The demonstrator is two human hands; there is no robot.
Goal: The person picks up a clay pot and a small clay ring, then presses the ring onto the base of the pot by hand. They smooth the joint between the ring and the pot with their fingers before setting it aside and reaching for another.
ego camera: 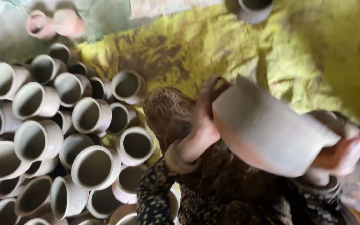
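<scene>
A wide spread of yellow cloth (313, 46) is seen covering the ground across the upper and right part of the view, rumpled and stained darker in places. On its left edge a large heap of unfired grey clay cups (63, 137) is piled, most lying on their sides with their open mouths turned up toward the camera, touching and overlapping one another. In the middle foreground a big grey clay pot (267, 133) is held above the lap, between the two hands and tilted: its long axis runs from upper left to lower right, with the rim end toward the upper left and the broader body toward the lower right. The pot is blurred, so its surface cannot be read in detail. The left hand (203, 121) is set against the pot's upper left end, its fingers curled over the rim there and pressed onto the clay. The right hand (344, 154) is placed under the lower right end, palm up, its fingers spread and cupped against the pot's underside. The pot is thus touched by both hands, neither nearer than the other. Dark patterned sleeves (155, 196) are seen at the bottom. A single grey cup (253, 9) stands apart at the top edge, well away from the heap.
</scene>
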